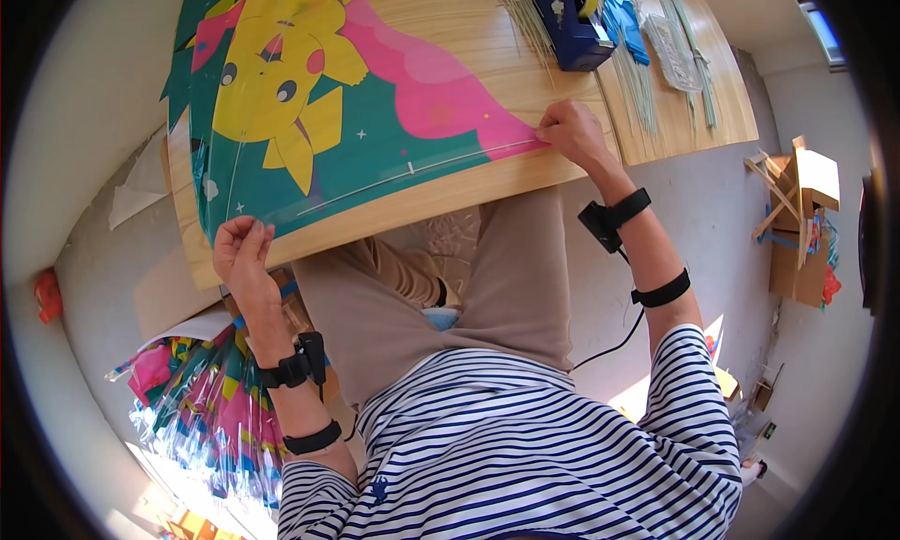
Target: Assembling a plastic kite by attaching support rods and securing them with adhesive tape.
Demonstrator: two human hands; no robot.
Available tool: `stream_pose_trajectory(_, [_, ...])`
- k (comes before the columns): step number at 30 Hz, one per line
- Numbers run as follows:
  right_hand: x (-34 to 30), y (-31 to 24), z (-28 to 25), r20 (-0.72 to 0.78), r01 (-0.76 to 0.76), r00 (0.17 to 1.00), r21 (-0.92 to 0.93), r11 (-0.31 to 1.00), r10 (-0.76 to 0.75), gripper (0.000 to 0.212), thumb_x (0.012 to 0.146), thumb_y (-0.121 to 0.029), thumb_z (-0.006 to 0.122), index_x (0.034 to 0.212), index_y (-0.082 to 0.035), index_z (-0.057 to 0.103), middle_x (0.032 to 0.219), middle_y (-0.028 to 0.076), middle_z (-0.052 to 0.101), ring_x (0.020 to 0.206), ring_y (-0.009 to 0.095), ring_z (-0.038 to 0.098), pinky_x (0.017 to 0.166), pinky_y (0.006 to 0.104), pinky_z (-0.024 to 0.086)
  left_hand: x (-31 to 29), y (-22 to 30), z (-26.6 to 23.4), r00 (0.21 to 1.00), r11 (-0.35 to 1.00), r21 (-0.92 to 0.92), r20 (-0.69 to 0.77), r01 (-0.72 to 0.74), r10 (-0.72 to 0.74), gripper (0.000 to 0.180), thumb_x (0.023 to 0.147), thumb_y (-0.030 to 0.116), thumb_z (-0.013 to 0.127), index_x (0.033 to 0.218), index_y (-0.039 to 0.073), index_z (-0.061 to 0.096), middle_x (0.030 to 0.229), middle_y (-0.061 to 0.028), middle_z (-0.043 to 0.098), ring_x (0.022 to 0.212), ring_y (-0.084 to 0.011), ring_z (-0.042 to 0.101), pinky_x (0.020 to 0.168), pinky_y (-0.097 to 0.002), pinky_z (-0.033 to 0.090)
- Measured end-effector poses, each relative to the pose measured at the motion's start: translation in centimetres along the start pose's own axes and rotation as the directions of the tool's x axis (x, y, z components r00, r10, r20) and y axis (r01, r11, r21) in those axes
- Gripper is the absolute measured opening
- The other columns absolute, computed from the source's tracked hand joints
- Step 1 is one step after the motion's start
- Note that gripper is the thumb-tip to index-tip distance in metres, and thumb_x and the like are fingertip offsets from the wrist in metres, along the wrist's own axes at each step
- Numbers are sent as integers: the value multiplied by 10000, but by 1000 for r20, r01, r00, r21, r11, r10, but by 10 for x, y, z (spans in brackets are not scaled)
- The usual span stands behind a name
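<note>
A thin printed plastic sheet (370, 176) in green, pink and yellow lies on the wooden table, with a yellow cartoon creature on it. Along its near edge runs a thin pale stick (375, 185), with a small white piece partway along. My left hand (246, 254) is closed, pinching the sheet's near edge at the left between thumb and fingers. At the other end my right hand (574, 132) is closed on the sheet's pink corner, just above the tabletop. Whether either hand also grips the stick is hidden by the fingers.
A blue tape dispenser (570, 24) with yellow tape stands at the table's far right. Around it lie thin pale sticks (636, 95), a blue plastic bag (623, 20) and a clear bag (670, 52). Several printed sheets (211, 399) hang in a bundle below left. Cardboard boxes (797, 263) stand at right.
</note>
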State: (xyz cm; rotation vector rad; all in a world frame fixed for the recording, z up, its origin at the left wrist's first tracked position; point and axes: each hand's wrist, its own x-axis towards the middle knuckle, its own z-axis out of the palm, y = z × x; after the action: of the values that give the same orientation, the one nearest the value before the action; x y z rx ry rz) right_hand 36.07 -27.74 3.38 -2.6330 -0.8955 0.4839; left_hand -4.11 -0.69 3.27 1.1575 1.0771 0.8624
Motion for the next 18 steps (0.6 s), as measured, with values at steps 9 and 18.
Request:
stream_pose_trajectory(9, [-3,-3,1,-28,6,1000,-46,999,-8,110,693,-156,728,757,-70,752,864,155,725,893,344,688,782,433,541,2,-6,-2,1000,1000,12,13,0,-1,119,903,-31,686,983,24,616,940,-32,622,846,-114,638,870,-315,610])
stream_pose_trajectory(18, [-5,1,11,-89,32,995,-74,997,-39,70,693,-146,728,727,-85,724,853,127,718,933,323,676,797,423,535,0,-7,2,1000,1000,12,14,-1,1,121,901,-34,684,983,23,616,931,-28,621,838,-110,633,872,-314,611])
